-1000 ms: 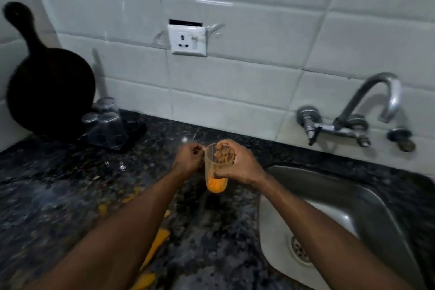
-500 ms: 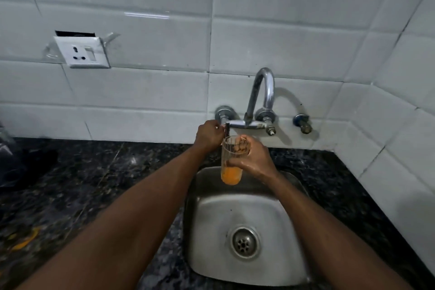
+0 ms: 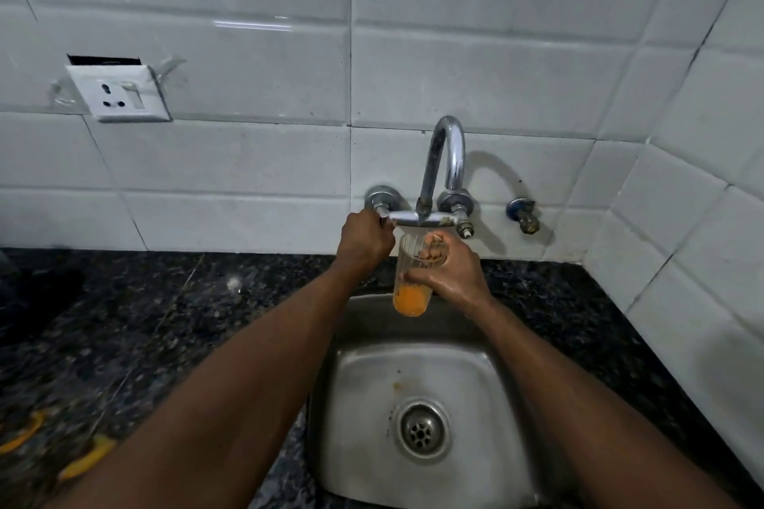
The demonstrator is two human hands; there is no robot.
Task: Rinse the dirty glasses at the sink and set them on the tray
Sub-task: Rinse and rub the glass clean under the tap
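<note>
Orange dregs (image 3: pixel 410 300) pool in the bottom of a clear glass (image 3: pixel 407 260) held upright directly beneath the chrome tap (image 3: pixel 448 153). Its long axis runs straight up and down and its open mouth sits just under the spout. The person's right hand (image 3: pixel 452 275) wraps the glass from the tap's right side, fingers curled round the upper wall and showing through it. The left hand (image 3: pixel 366 238), just left of the glass, is the one at the tap, its fingers clenched round the valve handle (image 3: pixel 387 220) at the tap's left end. No stream of water can be made out. Below the tap, the steel sink (image 3: pixel 355 376) shows an orange fleck above its drain (image 3: pixel 421 428). The rinse appears not yet begun: a turn of that handle should send water straight down into the glass, so long as the mouth sits centred under the spout. Left of the tap lie the dark speckled counter (image 3: pixel 173 322) and a wall socket (image 3: pixel 118 93). The tray is out of view.
</note>
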